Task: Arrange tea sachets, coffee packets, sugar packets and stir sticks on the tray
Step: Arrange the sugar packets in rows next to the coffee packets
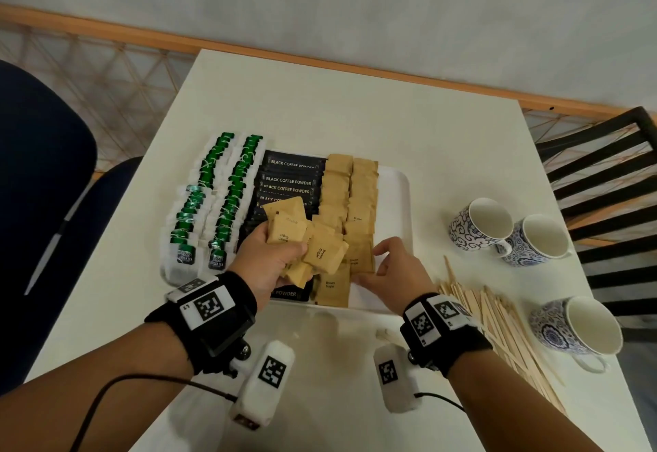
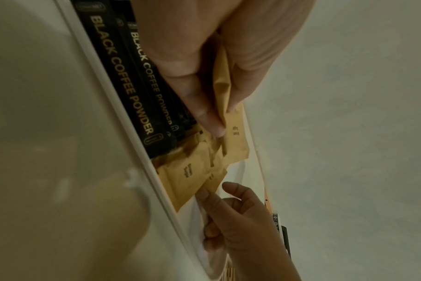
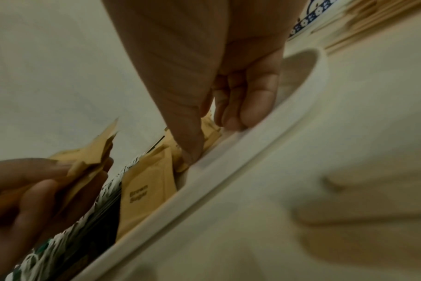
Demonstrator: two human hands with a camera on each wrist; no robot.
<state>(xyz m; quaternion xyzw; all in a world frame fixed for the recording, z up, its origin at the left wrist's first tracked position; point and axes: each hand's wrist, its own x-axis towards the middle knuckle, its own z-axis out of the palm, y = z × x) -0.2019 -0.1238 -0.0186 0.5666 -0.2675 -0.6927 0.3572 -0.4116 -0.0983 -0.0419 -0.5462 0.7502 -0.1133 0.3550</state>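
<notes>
Sugar packets point(image 1: 286, 229) bunched in gripping left hand point(image 1: 263, 258). Right hand point(image 1: 391, 270) just beside, fingers loose, thumb touching a packet on tray point(image 1: 395, 195).

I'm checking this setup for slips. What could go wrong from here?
The left hand grips a loose, fanned bunch of sugar packets; some could slip onto the coffee packets below. The right hand, touching the sugar rows near the tray front edge, might push them askew. Drawing back, it could scatter the stir sticks.
</notes>
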